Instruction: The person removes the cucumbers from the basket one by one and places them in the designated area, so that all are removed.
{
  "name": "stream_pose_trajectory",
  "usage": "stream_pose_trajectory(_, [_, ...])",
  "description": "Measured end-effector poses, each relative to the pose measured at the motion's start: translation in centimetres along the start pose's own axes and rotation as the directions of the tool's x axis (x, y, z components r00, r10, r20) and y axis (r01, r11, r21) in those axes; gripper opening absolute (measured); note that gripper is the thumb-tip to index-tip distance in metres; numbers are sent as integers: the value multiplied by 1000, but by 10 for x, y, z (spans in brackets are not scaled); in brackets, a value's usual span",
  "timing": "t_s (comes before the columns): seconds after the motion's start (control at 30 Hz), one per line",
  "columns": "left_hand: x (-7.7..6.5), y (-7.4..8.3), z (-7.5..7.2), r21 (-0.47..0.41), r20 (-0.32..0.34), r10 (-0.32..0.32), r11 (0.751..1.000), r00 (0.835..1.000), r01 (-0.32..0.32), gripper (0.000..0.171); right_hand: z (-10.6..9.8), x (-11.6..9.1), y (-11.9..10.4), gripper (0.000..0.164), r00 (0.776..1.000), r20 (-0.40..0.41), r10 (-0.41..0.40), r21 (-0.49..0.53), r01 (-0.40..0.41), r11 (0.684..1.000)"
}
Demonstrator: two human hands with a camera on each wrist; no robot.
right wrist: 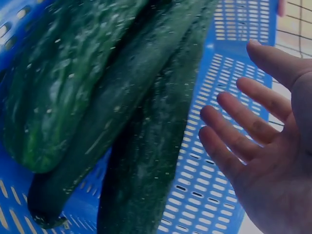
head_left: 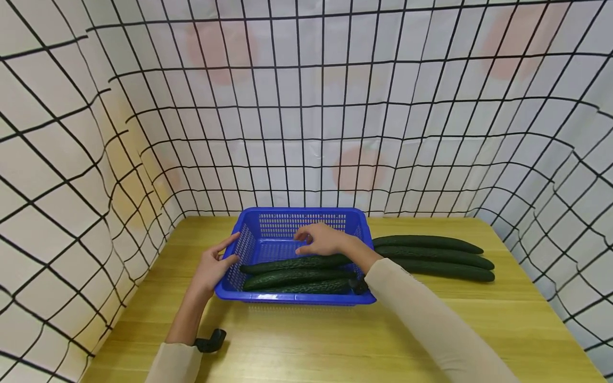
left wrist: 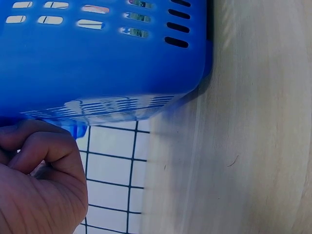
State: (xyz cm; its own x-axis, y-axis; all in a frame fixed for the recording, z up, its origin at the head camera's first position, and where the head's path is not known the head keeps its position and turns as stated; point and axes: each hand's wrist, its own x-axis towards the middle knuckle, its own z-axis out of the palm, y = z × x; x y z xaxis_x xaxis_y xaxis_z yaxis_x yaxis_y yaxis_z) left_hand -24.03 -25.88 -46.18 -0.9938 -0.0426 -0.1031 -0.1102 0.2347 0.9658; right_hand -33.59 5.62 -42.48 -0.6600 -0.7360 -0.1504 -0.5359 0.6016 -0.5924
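Observation:
A blue plastic basket (head_left: pixel 297 299) with slotted walls sits on the wooden table. Three long dark green cucumbers (head_left: pixel 294 277) lie side by side in its near half. At the basket's left rim, my left hand (head_left: pixel 210 270) grips the edge, its thumb over the rim; the left wrist view shows curled fingers of that hand (left wrist: pixel 44 180) against the basket. Over the basket's interior, my right hand (head_left: pixel 324 239) holds nothing, just beyond the cucumbers. In the right wrist view its fingers (right wrist: pixel 251 124) are spread and relaxed beside the cucumbers (right wrist: pixel 146 146).
Three more cucumbers (head_left: pixel 436 254) lie together on the table (head_left: pixel 306 346), right of the basket. Black wire mesh (head_left: pixel 311 103) over white sheeting encloses the back and sides. A small black camera mount (head_left: pixel 210 341) sits at my left wrist.

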Motion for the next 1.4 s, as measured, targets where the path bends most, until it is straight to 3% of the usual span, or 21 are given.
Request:
stream_pose_trajectory(0.33, [-1,1,2,-17,-2,-4,1000,1000,4,62,9,2,4,53,978,198,61,-75,-47,996])
stream_pose_trajectory(0.57, [-1,0,3,-38,12,3,999,1000,-3,62,16,3,7,53,974,211,79,-106,-58,993])
stream_pose_trajectory(0.9, [-1,0,3,-30,0,-9,1000,1000,9,61,17,3,7,39,992,116,52,-65,-45,997])
stream_pose_trajectory(1.4, [-2,3,2,-28,-6,-24,999,1000,24,63,-1,-8,0,45,997,-72,23,-36,-25,999])
